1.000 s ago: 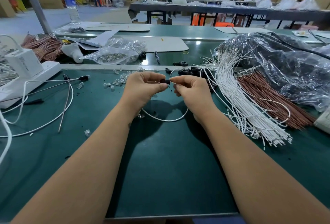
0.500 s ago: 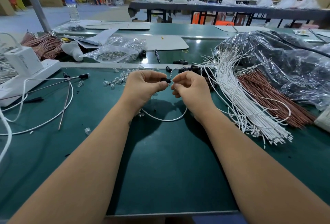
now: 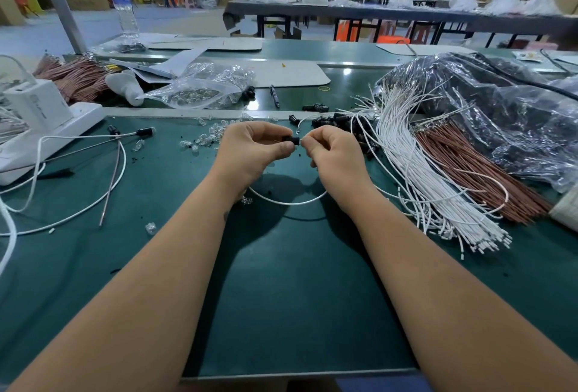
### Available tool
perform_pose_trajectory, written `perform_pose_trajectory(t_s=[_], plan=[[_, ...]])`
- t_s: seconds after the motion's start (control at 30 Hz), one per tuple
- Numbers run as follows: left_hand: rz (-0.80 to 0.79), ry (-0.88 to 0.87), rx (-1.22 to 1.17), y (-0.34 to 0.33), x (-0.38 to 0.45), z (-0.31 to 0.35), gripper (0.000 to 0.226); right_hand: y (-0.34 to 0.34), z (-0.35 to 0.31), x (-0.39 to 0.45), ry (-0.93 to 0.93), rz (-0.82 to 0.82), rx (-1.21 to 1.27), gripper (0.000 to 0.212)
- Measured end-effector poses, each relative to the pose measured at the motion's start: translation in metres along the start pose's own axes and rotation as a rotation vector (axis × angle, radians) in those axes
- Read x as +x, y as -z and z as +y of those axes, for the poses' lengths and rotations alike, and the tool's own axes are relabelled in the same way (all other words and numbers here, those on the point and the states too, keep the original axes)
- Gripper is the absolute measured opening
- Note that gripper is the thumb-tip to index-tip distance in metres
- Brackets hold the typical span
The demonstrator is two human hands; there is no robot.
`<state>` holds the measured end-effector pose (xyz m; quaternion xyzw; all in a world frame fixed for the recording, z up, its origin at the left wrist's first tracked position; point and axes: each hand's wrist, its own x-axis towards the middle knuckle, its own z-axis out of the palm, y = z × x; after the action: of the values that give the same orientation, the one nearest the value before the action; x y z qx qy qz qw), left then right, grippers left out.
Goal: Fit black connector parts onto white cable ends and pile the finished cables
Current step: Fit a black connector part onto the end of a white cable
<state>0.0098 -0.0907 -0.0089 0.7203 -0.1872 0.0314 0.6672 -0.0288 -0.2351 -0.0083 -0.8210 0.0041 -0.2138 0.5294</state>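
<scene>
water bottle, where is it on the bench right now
In the head view the water bottle stands upright at the far left of the bench, beside the grey post and beyond the bundle of brown wires.

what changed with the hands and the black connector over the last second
Little. The left hand and right hand edged slightly away from the body, still pinching the black connector and white cable between them. Nothing was released or picked up. The white cable bundle stayed put.
</scene>
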Motion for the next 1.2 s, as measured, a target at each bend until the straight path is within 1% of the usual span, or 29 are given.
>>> perform_pose_trajectory(t_s=[0.17,0.33,0.43,0.6,0.77,0.9,1.07,1.2], plan=[[-0.006,-0.009,0.012,-0.0008,-0.0013,0.0014,0.022,-0.0011,0.0004,0.0002,0.026,-0.02,-0.088,0.022],[-0.022,-0.027,0.117,0.0001,-0.0012,0.0023,0.024,-0.0011,0.004,0.0007,0.075,-0.07,-0.249,0.019],[-0.027,-0.035,0.166,0.0016,-0.0009,0.0024,0.024,-0.0012,0.005,0.0008,0.103,-0.083,-0.295,0.018],[0.031,-0.025,0.194,-0.0013,-0.0002,0.0027,0.023,-0.0065,0.0027,0.0017,0.06,-0.047,-0.215,0.016],[0.044,0.007,0.203,-0.0014,0.0005,0.0013,0.022,-0.0091,0.0054,0.0032,0.013,-0.037,-0.222,0.012],[0.037,0.021,0.182,-0.0005,-0.0004,0.0013,0.023,-0.0058,0.0056,0.0024,-0.009,0.009,-0.162,0.009],[-0.003,0.017,0.134,-0.0002,-0.0016,0.0006,0.025,-0.0071,0.0044,0.002,-0.023,-0.026,-0.126,0.011],[-0.016,0.016,0.153,0.0003,-0.0011,0.0001,0.024,-0.0091,0.0045,0.0018,0.024,-0.059,-0.213,0.012]])
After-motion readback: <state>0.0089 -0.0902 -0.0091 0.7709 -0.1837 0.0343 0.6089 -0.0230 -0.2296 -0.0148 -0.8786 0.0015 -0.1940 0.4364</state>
